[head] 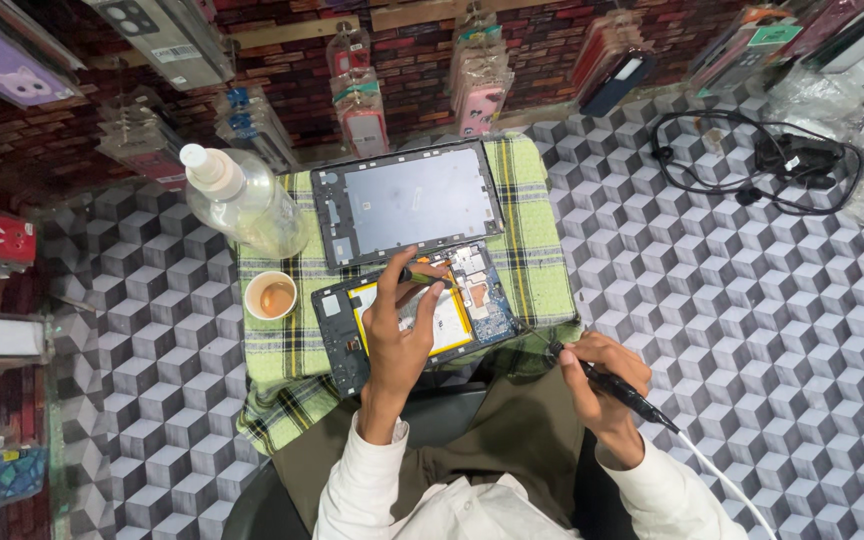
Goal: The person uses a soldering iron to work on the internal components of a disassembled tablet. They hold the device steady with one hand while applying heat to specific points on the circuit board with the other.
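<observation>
An opened tablet [337, 318] lies on a green checked cloth [532, 250], its yellow battery and circuit board [487, 295] exposed. My left hand [397, 325] rests on the battery and grips a thin dark tool [422, 276] whose tip points at the board. My right hand [602, 375] holds a black soldering iron [607, 385] with a white cable [722, 480], its tip near the tablet's right edge. The tablet's detached back cover [407, 200] lies just beyond, inner side up.
A clear plastic bottle [242, 200] with a white cap and a small paper cup [271, 295] of brown liquid stand at the cloth's left. A black cable with adapter [782, 160] lies at the far right. Phone cases [477, 80] hang along the brick wall.
</observation>
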